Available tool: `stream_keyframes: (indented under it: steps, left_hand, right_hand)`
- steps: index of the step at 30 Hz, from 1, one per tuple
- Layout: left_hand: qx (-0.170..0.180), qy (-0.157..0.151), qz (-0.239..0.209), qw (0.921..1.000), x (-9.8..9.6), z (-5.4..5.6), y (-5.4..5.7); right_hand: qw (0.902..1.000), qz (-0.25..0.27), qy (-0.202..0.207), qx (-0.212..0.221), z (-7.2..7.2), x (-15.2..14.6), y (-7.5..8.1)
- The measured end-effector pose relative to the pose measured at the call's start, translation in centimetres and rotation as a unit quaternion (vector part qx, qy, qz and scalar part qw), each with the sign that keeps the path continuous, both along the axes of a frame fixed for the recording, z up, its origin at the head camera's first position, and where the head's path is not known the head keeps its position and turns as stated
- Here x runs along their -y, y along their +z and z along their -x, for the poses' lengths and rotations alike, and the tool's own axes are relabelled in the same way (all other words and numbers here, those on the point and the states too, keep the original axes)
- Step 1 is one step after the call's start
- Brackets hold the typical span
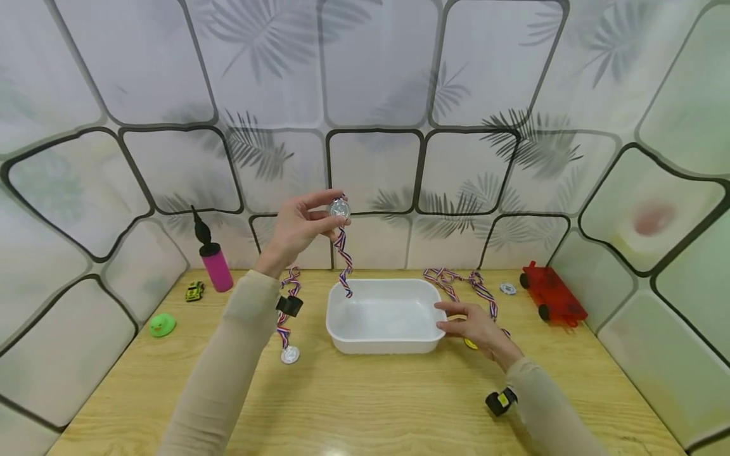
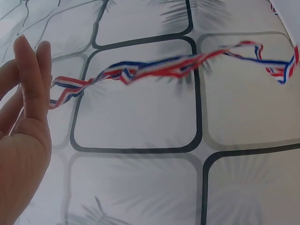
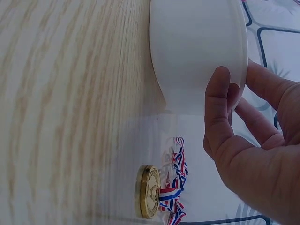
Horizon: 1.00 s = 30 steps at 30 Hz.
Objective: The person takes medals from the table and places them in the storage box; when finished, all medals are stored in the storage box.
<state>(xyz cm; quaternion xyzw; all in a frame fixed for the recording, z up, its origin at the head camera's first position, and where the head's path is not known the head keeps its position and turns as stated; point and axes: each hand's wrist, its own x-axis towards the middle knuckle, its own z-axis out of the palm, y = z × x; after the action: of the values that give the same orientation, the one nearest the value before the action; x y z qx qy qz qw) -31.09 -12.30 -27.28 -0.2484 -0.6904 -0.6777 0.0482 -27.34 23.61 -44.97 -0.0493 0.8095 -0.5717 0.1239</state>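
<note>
The left hand (image 1: 302,218) was raised above the tabletop (image 1: 365,405), its thumb and fingers closed in a pinch on a silver medal (image 1: 339,208). The medal's striped ribbon (image 1: 345,256) hung twisted below, its lower end before the left part of the white tub (image 1: 384,320). Whether that end touched the tub could not be told with confidence. The left wrist view showed the ribbon's red, white and blue strands at close range but not the medal, which only the head view recorded.

The right hand (image 1: 473,326) was partly closed, its thumb and fingers pinching the tub's right rim. The right wrist view showed digits on both sides of that rim. It also showed a gold medal (image 3: 149,192) flat on the tabletop near the tub, with a bunched ribbon; the head view had that medal mostly hidden beneath the hand.

The head view alone recorded a second silver medal (image 1: 289,354) left of the tub. Further left were a green duck (image 1: 163,325), a small car (image 1: 194,291) and a pink pump (image 1: 217,269); at the far right, a red vehicle (image 1: 552,294) with a pale disc (image 1: 507,289) just beside it.
</note>
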Motion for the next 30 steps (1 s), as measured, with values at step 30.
stream_keyframes:
  steps: [30]
  left_hand:
    - [0.113,-0.080,0.162,0.9772,-5.9,2.0,-10.7]
  right_hand:
    - [1.0000,0.003,0.006,0.004,0.0,-0.1,0.3]
